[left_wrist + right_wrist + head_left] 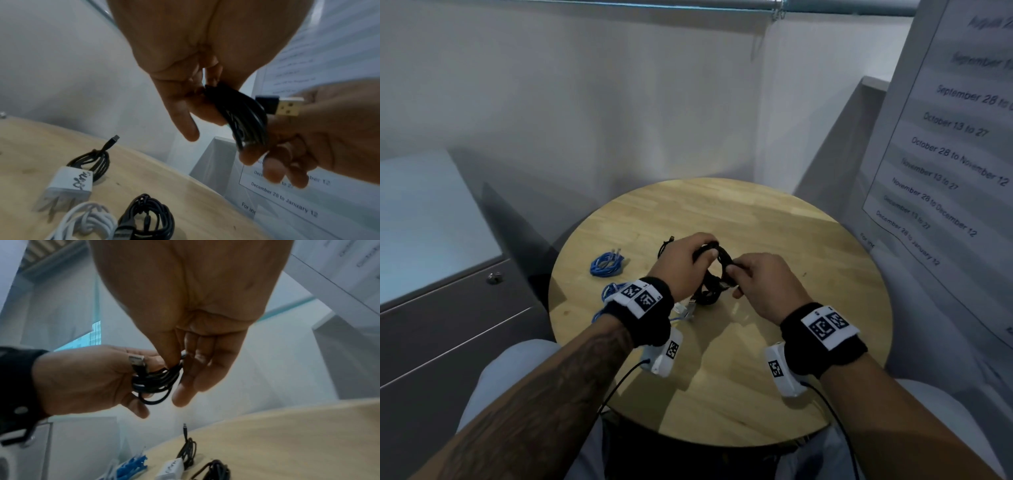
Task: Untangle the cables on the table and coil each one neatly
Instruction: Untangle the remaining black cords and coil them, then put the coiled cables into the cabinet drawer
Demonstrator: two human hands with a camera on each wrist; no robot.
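Both hands hold one small coil of black USB cable (717,255) above the middle of the round wooden table (774,233). My left hand (704,251) grips the coil's top, fingers curled round the loops (242,116). My right hand (736,270) pinches its lower right side (156,379). The cable's USB plug (284,105) sticks out beside the right hand. On the table lie a coiled blue cable (606,263), a second blue cable (610,290) partly under my left wrist, a coiled black cable (148,214), a white cable (88,222), and a thin black cable (96,159) behind a white charger (69,183).
A grey cabinet (448,308) stands close on the left of the table. A large printed sheet with dates (955,154) hangs on a panel at the right. A white wall lies behind the table. Bare wood shows on the table's far and right parts.
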